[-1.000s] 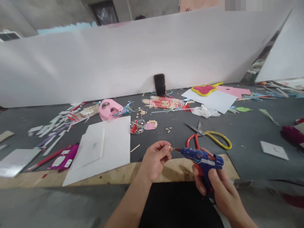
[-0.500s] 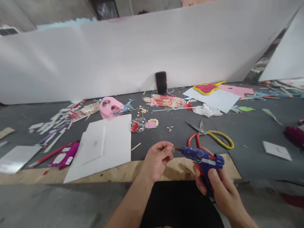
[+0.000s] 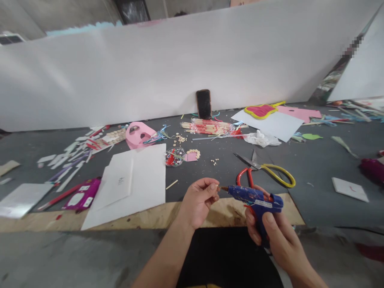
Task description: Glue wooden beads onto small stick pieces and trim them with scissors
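My right hand grips a blue glue gun by its handle, nozzle pointing left. My left hand is pinched closed right at the nozzle tip, holding something too small to make out. Both hands hover over the front edge of the grey worktop, above a bare strip of plywood. Scissors with one red and one yellow handle lie just behind the glue gun.
White sheets of paper lie left of my hands. Further back are a small dish of beads, a pink mask shape, a wrapped bundle of sticks, a phone leaning on the white board, and paper scraps at the left.
The hands and glue gun have stayed nearly still; the view shifted slightly.
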Demonstrator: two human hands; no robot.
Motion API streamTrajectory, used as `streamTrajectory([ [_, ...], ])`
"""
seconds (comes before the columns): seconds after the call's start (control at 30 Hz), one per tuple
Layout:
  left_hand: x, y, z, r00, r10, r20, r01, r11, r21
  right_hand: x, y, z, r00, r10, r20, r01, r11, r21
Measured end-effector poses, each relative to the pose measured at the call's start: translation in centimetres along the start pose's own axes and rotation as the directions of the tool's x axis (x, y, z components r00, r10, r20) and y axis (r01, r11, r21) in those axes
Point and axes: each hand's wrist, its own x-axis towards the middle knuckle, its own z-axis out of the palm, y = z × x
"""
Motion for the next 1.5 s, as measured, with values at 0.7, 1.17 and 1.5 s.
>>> streamTrajectory([
  [0.7,0.02,-0.36,-0.20,1.000,-0.005,0.007,0.005,1.000,-0.006,0.07,0.26,-0.14,1.000,-0.021,0.005,0.021,1.000,-0.013],
  [1.17,0.09,-0.33,-0.11,1.000,-0.011,0.003,0.011,1.000,-0.009,0.05,0.29,-0.18,1.000,-0.016,-0.004,0.016,1.000,-0.023],
  [1.5,0.02,-0.30,-0.17,1.000,-0.014,-0.001,0.014,1.000,-0.003,0.06,0.05,-0.08,1.000,-0.024,-0.009,0.024,1.000,-0.007],
])
